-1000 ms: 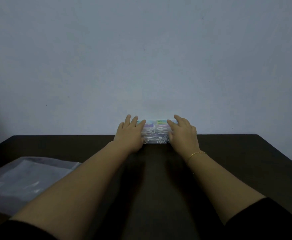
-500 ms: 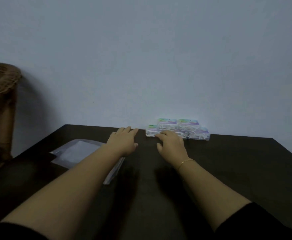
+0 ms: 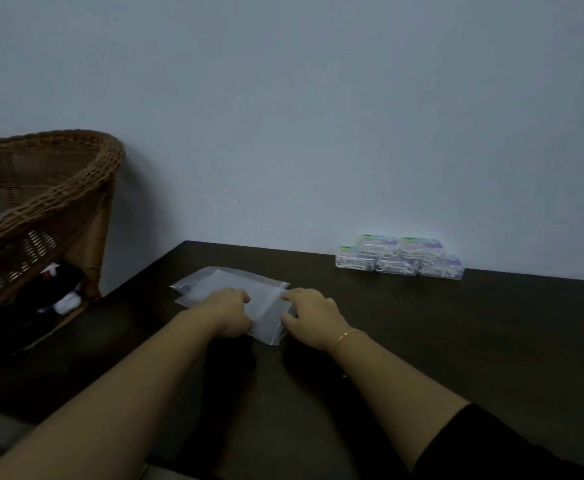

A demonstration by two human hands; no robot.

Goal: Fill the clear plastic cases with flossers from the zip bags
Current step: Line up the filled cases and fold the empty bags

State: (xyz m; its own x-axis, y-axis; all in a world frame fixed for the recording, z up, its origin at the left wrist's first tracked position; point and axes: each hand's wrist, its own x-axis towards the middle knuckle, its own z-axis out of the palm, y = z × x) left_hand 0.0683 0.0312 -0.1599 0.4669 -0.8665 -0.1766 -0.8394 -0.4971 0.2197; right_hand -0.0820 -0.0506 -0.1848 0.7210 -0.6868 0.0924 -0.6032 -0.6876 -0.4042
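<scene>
Setting: a plain pale wall behind a dark brown wooden desk (image 3: 422,341), with a woven wicker chair (image 3: 48,188) off to the left of the left hand.
Cases: five small clear plastic cases with purple-and-green labels (image 3: 399,258) are stacked in two tiers at the desk's far edge against the wall, beyond and to the right of the right hand, well apart from both hands; white flossers seem to show inside them.
Bags: flat translucent zip bags (image 3: 235,289) lie overlapped on the desk under and between the hands.
Left hand (image 3: 229,315): fingers curled, gripping the top bag's near side.
Right hand (image 3: 313,317): thumb and fingertips pinching the bag's right edge.
Progress: judging by the stack, the filling looks done or nearly so; whether any flossers remain in the bags cannot be told.
</scene>
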